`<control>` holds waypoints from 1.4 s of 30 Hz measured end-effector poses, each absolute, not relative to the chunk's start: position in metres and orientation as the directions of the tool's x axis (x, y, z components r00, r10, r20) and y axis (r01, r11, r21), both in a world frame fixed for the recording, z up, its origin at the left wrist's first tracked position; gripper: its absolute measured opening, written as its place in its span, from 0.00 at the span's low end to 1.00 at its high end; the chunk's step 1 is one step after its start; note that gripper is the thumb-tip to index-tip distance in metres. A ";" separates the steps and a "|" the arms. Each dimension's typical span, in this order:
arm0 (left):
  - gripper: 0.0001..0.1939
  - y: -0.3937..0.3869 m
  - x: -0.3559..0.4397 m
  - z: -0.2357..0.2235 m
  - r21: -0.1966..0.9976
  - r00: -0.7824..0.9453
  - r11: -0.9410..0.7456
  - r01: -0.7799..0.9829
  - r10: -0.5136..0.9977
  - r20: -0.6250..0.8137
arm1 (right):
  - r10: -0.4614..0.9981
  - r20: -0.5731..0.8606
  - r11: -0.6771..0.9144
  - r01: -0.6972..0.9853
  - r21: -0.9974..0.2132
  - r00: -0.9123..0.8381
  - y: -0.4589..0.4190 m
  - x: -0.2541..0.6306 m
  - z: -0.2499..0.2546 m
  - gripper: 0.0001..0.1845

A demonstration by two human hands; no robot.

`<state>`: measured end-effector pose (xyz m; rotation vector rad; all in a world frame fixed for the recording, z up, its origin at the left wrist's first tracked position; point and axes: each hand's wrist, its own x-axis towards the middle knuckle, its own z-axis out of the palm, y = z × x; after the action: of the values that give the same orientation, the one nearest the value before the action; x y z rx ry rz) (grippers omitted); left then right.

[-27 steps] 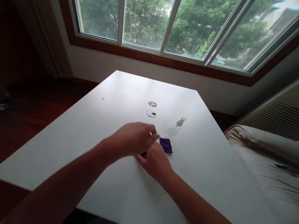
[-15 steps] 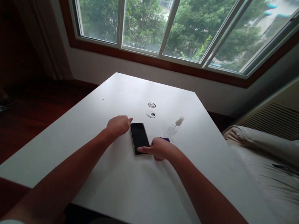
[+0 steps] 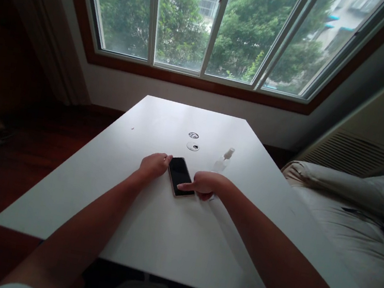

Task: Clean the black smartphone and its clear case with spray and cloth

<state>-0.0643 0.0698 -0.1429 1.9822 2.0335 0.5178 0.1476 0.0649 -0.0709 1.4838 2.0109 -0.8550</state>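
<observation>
A black phone (image 3: 179,174) lies flat, screen up, on the white table (image 3: 169,238). My left hand (image 3: 152,164) rests at its upper left edge, fingers curled, thumb tip against the phone's corner. My right hand (image 3: 203,184) is at the phone's lower right, with the forefinger laid on the screen and the other fingers curled under. What those fingers hold is hidden. A small clear spray bottle (image 3: 223,159) lies on its side just beyond my right hand.
Two round cable grommets (image 3: 193,141) sit in the table past the phone. A bed with pale bedding (image 3: 350,210) stands close to the table's right side. Windows run along the far wall, and dark wooden floor lies to the left.
My left hand has drawn back to the left and uncovered the phone. My right hand slid up to the phone's right edge and now covers the purple cloth seen earlier.
</observation>
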 end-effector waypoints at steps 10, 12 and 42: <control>0.13 0.087 -0.065 -0.143 0.538 -0.068 0.060 0.841 0.998 -0.006 | 0.958 -0.062 0.254 0.927 -0.277 -0.281 0.004 0.120 -0.106 0.46; 0.13 0.085 -0.063 -0.146 0.535 -0.079 0.054 0.843 0.997 0.024 | 0.977 0.000 0.208 0.942 -0.263 -0.215 0.006 0.111 -0.114 0.41; 0.29 0.051 -0.025 -0.142 0.999 -0.110 0.028 -0.028 0.993 -0.031 | 0.984 0.032 0.113 0.480 -0.870 -0.173 0.013 0.155 -0.136 0.43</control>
<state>-0.0254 0.0505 -0.1422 1.1137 1.2840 1.2801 0.1547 0.0132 -0.1363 2.2280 2.7049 -1.5296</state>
